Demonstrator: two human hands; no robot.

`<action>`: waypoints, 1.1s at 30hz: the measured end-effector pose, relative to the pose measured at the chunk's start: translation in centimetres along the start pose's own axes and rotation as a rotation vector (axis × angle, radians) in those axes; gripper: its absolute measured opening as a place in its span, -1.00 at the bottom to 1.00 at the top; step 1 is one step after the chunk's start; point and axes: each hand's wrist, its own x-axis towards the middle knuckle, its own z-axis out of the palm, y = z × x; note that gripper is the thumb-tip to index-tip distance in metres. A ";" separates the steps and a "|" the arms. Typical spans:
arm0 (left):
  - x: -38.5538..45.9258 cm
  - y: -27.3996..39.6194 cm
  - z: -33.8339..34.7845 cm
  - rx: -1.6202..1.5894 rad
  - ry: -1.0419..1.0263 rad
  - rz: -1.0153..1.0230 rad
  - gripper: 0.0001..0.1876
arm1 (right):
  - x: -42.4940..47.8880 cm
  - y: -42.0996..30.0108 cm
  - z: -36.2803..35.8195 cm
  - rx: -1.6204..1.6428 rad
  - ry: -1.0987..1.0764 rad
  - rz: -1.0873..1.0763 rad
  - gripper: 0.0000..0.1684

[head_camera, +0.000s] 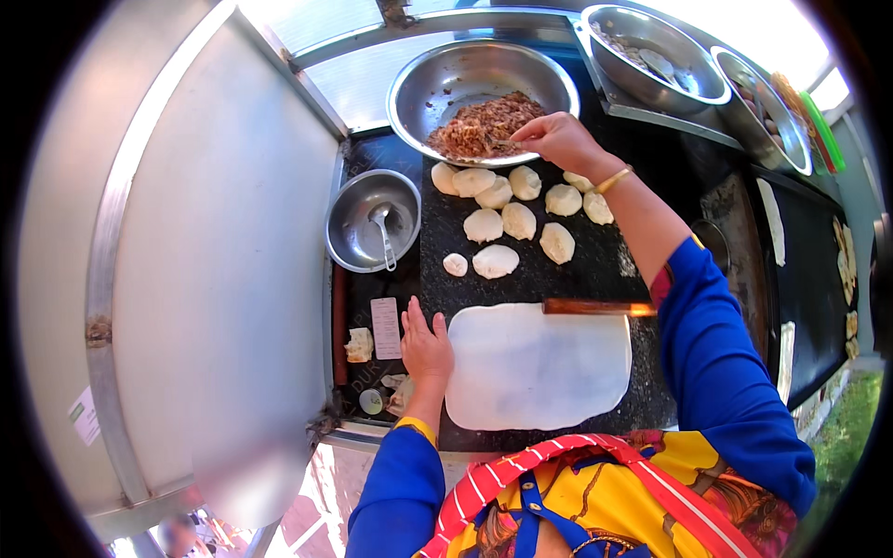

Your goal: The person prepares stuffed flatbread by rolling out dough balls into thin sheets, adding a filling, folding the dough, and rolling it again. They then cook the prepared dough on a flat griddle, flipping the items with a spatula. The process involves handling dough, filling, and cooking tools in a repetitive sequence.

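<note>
At the steel bowl [411,115] of reddish-brown crumbly filling [481,125], my right hand [561,143] pinches a thin utensil handle, apparently a spoon's; its other end is hidden in the filling. My left hand [427,349] rests flat on the dark countertop, thumb spread, holding nothing. Its edge lies against the left side of a thin, rolled-out white dough sheet [537,370]. A wooden rolling pin [593,307] lies across the sheet's far right edge, partly behind my right sleeve. Between sheet and bowl sit several flattened dough balls [519,221] and one smaller piece [455,264].
A smaller steel bowl [342,230] with a spoon [384,234] stands left, near a white panel wall [223,230]. A printed card [386,328] lies below it. Two steel bowls [656,91] [750,91] stand back right. A black griddle [809,279] holds flatbreads at far right.
</note>
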 end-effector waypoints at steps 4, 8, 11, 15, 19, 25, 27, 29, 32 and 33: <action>0.0 1.0 0.0 -0.077 -0.017 0.005 -0.34 | -11.7 -3.7 -1.8 -0.092 0.222 -0.286 -0.75; -0.2 -1.3 0.9 -0.098 0.042 0.063 -0.34 | -25.2 -6.4 2.2 -0.355 0.274 -0.337 -0.69; 0.0 0.2 0.1 -0.064 -0.018 0.031 -0.33 | -34.4 -3.6 6.9 -0.616 0.165 -0.112 -0.65; 0.4 -1.3 0.6 -0.101 0.021 0.097 -0.33 | -39.7 -3.6 12.9 -0.180 0.516 0.103 -0.69; -1.2 -2.3 1.7 -0.087 0.075 0.389 -0.35 | -41.0 -4.2 16.0 -0.257 0.457 0.356 -0.74; -8.6 0.7 1.5 0.050 -0.128 0.958 -0.31 | -41.4 -2.4 13.6 -0.293 0.371 0.669 -0.71; -9.9 1.7 1.8 0.091 -0.210 1.053 -0.31 | -41.7 -1.9 12.5 -0.190 0.387 0.740 -0.71; -10.4 2.1 2.3 0.106 -0.245 1.072 -0.30 | -43.0 -0.2 11.8 -0.178 0.411 0.799 -0.70; -9.3 3.8 1.9 0.182 -0.222 1.058 -0.31 | -42.5 -0.8 10.0 -0.111 0.403 0.837 -0.68; -9.1 4.3 1.8 0.214 -0.215 1.052 -0.31 | -42.2 -1.2 9.8 -0.122 0.404 0.794 -0.69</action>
